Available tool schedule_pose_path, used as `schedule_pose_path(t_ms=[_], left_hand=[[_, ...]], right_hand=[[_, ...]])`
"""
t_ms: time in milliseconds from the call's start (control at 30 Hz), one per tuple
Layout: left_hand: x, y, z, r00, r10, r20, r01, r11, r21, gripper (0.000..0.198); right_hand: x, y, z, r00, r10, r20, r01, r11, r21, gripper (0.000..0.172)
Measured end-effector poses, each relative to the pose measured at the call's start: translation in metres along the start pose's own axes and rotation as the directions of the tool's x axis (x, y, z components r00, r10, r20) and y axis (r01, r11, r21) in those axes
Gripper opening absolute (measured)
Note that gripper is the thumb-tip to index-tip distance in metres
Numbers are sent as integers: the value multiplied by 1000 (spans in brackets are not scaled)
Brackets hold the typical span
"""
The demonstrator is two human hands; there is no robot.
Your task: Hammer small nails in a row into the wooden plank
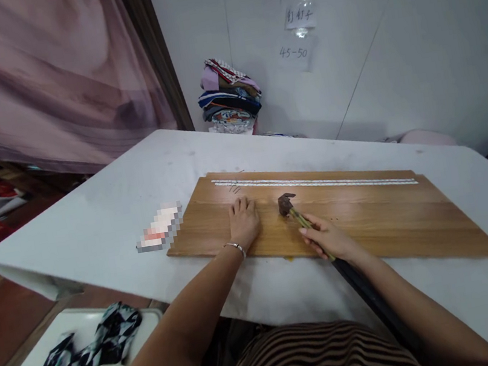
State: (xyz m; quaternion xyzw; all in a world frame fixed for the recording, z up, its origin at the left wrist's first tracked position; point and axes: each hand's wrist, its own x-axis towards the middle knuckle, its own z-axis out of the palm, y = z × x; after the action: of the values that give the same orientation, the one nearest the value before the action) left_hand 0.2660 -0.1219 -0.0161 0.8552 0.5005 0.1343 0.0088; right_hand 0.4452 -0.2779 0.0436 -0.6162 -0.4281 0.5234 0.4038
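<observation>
A long wooden board (368,213) lies on a white table (106,216). My left hand (243,223) rests flat on the board's left part, fingers stretched forward, a bracelet on its wrist. My right hand (328,237) is closed round the yellowish handle of a hammer (288,207), whose dark head sits on the board just right of my left hand. A thin white strip (317,182) runs along the board's far edge, with a few small nails (234,188) near its left end.
A small blurred-out box (161,227) lies left of the board. A pile of folded cloth (228,96) stands against the white wall behind the table. A paper note (299,15) hangs on the wall. A curtain (49,77) hangs at left; a white stool with dark cloth (98,342) is below.
</observation>
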Motion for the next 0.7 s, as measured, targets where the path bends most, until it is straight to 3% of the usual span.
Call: schedule_pose_path(t_ms=[700], left_hand=[[0, 1, 0, 1000, -1, 3, 1, 1000, -1, 38]], right_hand=[[1, 4, -1, 1000, -19, -4, 19, 1000, -4, 66]])
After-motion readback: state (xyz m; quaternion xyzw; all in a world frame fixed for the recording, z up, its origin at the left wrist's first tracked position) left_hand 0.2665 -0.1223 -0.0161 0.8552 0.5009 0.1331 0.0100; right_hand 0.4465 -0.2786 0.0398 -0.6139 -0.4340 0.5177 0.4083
